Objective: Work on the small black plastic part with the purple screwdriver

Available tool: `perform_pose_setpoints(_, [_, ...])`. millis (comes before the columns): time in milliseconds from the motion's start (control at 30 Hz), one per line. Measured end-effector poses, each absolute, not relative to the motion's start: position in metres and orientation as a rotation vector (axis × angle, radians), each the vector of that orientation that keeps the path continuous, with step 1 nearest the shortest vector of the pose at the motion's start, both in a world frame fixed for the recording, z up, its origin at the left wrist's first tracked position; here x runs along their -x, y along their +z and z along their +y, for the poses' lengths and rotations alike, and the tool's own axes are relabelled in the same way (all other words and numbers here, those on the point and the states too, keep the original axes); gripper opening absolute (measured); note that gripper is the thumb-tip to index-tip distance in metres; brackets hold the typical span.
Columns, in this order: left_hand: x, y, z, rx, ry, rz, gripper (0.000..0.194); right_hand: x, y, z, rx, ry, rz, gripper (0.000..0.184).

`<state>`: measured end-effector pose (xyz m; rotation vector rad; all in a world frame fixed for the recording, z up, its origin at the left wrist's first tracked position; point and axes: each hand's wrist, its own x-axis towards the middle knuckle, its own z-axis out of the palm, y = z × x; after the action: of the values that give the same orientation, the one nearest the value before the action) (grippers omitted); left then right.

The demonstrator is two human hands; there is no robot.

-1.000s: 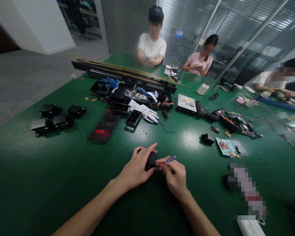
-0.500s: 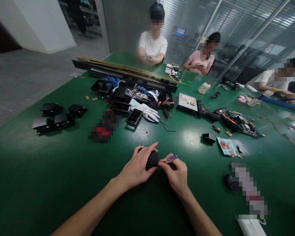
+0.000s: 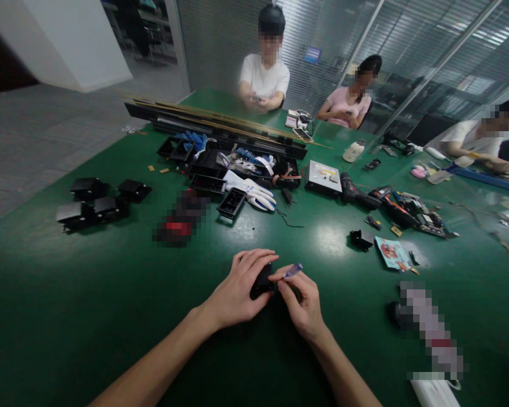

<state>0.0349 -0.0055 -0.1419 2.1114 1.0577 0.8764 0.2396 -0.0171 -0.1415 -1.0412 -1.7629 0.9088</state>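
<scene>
Over table [image 3: 89, 288], hands [image 3: 242, 289] [image 3: 303, 302] curled round box [image 3: 261, 282], purple tool [image 3: 294, 270].

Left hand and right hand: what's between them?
In the head view, a black part, gripped by the left hand; the right hand holds a purple tool beside it.

Sm. blk box [image 3: 262, 281] partly hidden, purple-hdl. tool [image 3: 293, 271] tilted just beside its R edge.
</scene>
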Motion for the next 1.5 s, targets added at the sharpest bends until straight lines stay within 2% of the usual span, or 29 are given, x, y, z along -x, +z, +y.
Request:
perform_pose_setpoints(267, [-0.036,-0.14,-0.009,-1.98,1.095,0.904,0.037,-0.24,-0.139,-0.015,0.982,0.915,-1.785,0.019])
perform_pose_setpoints(700, [-0.049,-0.149,-0.009,-1.534,1.247,0.845,0.006,-0.243,-0.136,-0.018,1.092,1.006,-1.763,0.008])
perform_pose_setpoints(833, [-0.048,-0.144,-0.01,-1.588,1.274,0.864,0.005,-0.237,-0.139,-0.017,1.138,1.003,-1.692,0.005])
perform_pose_setpoints(967, [-0.05,-0.139,-0.014,-1.606,1.23,0.855,0.007,-0.231,-0.148,-0.019,1.126,0.985,-1.587,0.011])
perform_pose_setpoints(1267, [-0.055,-0.14,-0.02,-1.704,1.188,0.809,0.028,-0.238,-0.15,-0.026,1.114,0.844,-1.646,0.012])
perform_pose_setpoints(1400, [-0.057,-0.142,-0.02,-1.636,1.25,0.828,0.019,-0.236,-0.144,-0.027,1.086,0.878,-1.721,0.018])
perform_pose_setpoints(1500, [-0.058,-0.141,-0.021,-1.587,1.281,0.857,0.011,-0.235,-0.139,-0.027,1.05,0.938,-1.745,0.015])
